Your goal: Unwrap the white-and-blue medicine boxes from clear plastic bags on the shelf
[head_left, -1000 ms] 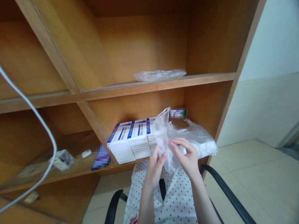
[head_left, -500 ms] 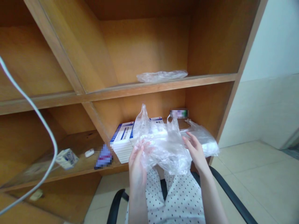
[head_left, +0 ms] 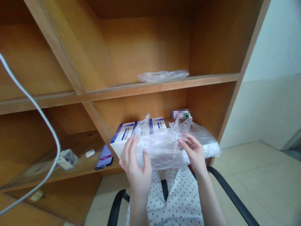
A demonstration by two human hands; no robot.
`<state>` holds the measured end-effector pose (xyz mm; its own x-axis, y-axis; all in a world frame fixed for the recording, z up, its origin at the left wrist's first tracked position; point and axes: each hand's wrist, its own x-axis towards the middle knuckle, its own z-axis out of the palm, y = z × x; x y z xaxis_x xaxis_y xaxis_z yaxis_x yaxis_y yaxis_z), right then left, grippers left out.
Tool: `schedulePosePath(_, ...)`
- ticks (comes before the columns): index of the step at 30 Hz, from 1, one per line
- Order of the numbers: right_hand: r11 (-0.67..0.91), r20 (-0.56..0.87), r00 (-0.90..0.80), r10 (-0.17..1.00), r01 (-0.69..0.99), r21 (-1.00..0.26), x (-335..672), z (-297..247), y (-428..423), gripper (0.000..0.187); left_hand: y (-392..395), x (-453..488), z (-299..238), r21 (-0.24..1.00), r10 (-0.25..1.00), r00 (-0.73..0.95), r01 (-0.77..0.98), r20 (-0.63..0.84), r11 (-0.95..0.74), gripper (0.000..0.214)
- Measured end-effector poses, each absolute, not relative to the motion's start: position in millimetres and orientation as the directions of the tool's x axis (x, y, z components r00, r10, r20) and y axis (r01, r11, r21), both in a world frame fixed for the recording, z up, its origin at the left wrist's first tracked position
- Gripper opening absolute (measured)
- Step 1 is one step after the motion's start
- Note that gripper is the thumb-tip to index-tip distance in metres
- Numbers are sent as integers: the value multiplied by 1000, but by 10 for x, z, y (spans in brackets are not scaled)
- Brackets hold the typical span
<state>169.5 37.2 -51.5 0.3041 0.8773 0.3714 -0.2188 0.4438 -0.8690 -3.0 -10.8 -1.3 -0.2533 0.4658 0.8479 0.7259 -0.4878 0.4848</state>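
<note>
While a clear plastic bag point(head_left: 162, 150) is being held by the left hand point(head_left: 135, 166) and right hand point(head_left: 193, 153), fingers spread, just before the white boxes point(head_left: 123, 139) on the shelf point(head_left: 77, 175), it could be torn by box corners.

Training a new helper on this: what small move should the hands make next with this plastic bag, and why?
Probably ease the left hand and right hand slightly apart. The clear plastic bag is bunched and creased between them, with two loose peaks sticking up, so spreading it would likely show its shape and opening better.
</note>
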Motion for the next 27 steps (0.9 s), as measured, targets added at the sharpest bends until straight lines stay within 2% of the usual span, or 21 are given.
schedulePosePath(4,457,383,313,869,-212,-864,1690,-453,296,21,-97,-13,-44,444,609,-17,700,793,-559,50)
schedulePosePath(9,460,393,292,872,-212,-862,1713,-428,238,13,-45,-18,-123,450,688,40,729,724,-516,57)
schedulePosePath(11,450,377,301,876,-231,-862,1726,-431,233,14,-48,-28,-111,459,711,57,728,701,-510,47)
schedulePosePath(14,418,331,306,893,-288,-862,1731,-439,242,19,-67,-27,-71,468,750,108,721,653,-511,13)
schedulePosePath(15,407,317,298,900,-319,-856,1731,-440,249,21,-76,-20,-58,484,759,118,706,640,-517,8)
schedulePosePath(18,333,260,217,941,-461,-823,1737,-443,270,26,-113,15,-27,606,788,117,574,604,-550,15)
schedulePosePath(20,216,193,100,976,-548,-808,1748,-445,282,24,-143,39,-14,721,831,99,449,547,-528,18)
schedulePosePath(24,7,114,-125,986,-644,-765,1768,-442,294,24,-182,37,-7,903,933,46,238,356,-357,27)
schedulePosePath(27,-77,112,-201,973,-745,-663,1774,-438,291,31,-184,-33,-48,961,955,109,2,276,-278,27)
